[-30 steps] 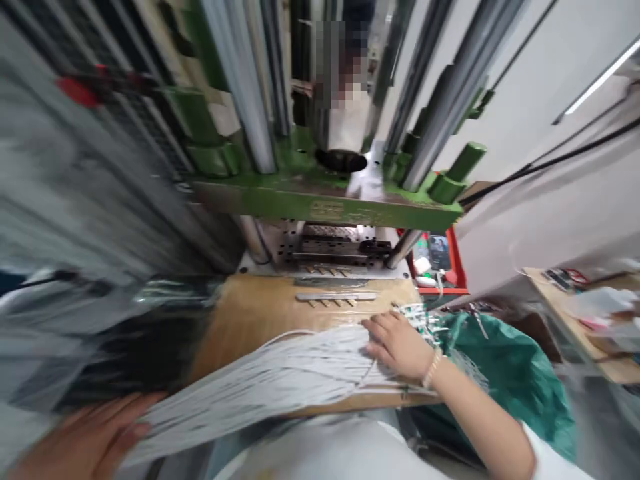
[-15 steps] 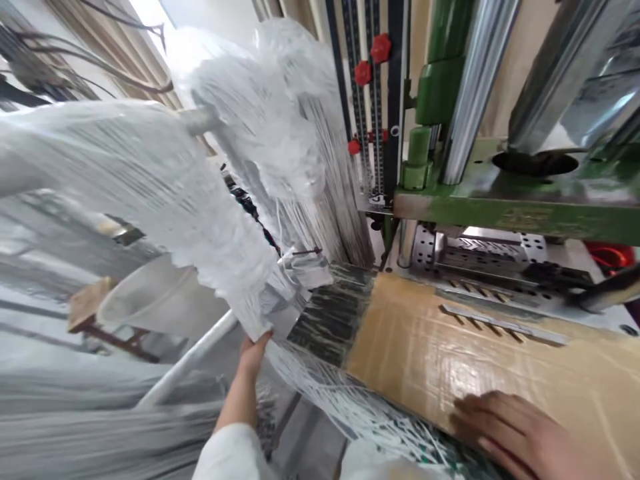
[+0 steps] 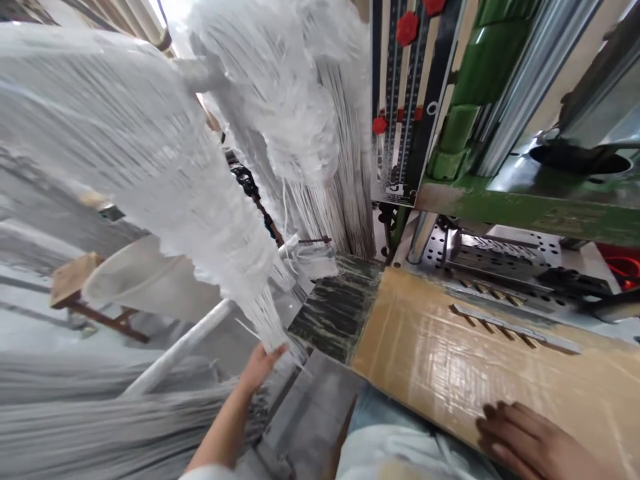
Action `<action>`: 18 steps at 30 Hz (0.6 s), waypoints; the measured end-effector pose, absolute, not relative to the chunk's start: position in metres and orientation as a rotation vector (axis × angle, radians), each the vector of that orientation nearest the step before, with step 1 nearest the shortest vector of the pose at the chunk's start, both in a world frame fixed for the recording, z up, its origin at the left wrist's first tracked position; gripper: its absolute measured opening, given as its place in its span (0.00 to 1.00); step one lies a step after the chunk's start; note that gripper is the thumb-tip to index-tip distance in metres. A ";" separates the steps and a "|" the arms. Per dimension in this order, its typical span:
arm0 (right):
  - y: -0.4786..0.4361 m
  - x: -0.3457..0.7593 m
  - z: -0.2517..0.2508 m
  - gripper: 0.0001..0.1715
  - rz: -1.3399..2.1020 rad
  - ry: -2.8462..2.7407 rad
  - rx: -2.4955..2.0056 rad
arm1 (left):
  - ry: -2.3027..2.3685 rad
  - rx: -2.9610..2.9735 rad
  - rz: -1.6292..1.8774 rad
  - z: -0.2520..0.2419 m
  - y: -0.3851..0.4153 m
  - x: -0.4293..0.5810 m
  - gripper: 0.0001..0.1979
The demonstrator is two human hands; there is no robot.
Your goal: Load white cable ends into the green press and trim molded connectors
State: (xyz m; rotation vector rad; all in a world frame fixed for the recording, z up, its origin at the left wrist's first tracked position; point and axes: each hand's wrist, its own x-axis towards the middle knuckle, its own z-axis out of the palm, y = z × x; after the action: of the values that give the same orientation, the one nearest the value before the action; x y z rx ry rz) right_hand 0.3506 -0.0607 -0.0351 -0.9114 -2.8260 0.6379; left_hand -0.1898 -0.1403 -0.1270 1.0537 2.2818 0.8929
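Many thin white strands are gripped near their lower tail by the left hand, whose fingers are clamped on them. They are held in the air just beside the left corner of the surface, above the grey floor. Their long axis is slanted from upper left to lower right, and the narrow tail is pointed downward, with a few loose ends splayed. Higher up, they are wrapped in crinkled, clear plastic, by which a broad, tapering shape is formed.

The surface is covered with glossy tan cardboard; at its left a black marbled panel is set. Near the front edge the right hand is laid palm down, its fingers extended side by side. Farther back, a metal strip with brass-coloured teeth is laid. Behind it, a green press is fitted with smooth steel columns and a perforated plate, flanked by a black rack with red knobs.

A second sheaf is hung farther off. At left, a white pole, a pale rounded basin, a wooden stool and blurred grey strands are seen.
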 end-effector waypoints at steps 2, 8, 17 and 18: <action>-0.059 0.344 -0.033 0.16 0.730 -2.808 -0.949 | 2.236 1.060 0.865 -0.119 -0.155 -0.182 0.20; -0.055 0.328 -0.032 0.16 0.917 -2.715 -1.081 | 2.501 0.888 0.928 -0.110 -0.170 -0.189 0.22; -0.061 0.329 -0.035 0.15 1.026 -2.691 -1.167 | 2.345 0.931 0.913 -0.113 -0.165 -0.177 0.30; -0.061 0.328 -0.034 0.14 1.058 -2.693 -1.167 | 2.219 0.978 0.945 -0.114 -0.160 -0.175 0.33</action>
State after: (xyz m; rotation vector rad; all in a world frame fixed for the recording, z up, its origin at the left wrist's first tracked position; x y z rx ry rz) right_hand 0.3285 -0.0611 -0.0337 -1.1674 -2.6932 1.0580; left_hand -0.1754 -0.1600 -0.1143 0.9781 2.2194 0.9454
